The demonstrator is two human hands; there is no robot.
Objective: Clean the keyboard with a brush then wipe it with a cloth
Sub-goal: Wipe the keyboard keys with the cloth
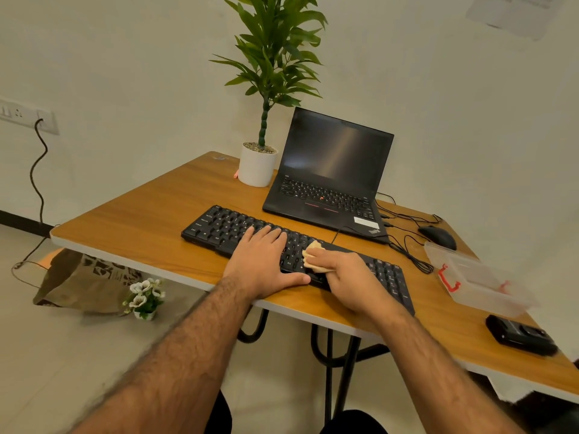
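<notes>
The black keyboard [297,249] lies slantwise across the middle of the wooden table [141,227], its left end toward ten o'clock and its right end running down toward four o'clock, close to the near edge. On its middle keys sits a small tan cloth [313,256], bunched up, pressed down under the right hand [346,280]. That hand's fingers are curled over the cloth and grasp it against the keys. The left hand [266,261] lies flat just at nine o'clock of the cloth, fingers straight and spread over the keys, thumb stretched along the keyboard's front edge; it grips nothing, only rests there, holding the board down. The two hands nearly touch.

Beyond the keyboard, at one o'clock, an open black laptop [332,177] stands with a dark screen. A thin black cable runs from the keyboard's back edge toward it. At twelve o'clock, just left of the laptop, a white pot [257,167] holds a tall green plant [275,57]. At three o'clock from the keyboard, a black mouse [438,236] sits among loose black wires, and nearer, a clear plastic box [479,277] with red clasps stands open. At four o'clock, near the table's edge, lies a small black device [520,335].

On the floor at eight o'clock sit a brown paper bag [81,283] and a little pot of white flowers [145,297]. A wall socket [28,115] with a dark cord hangs at ten o'clock.
</notes>
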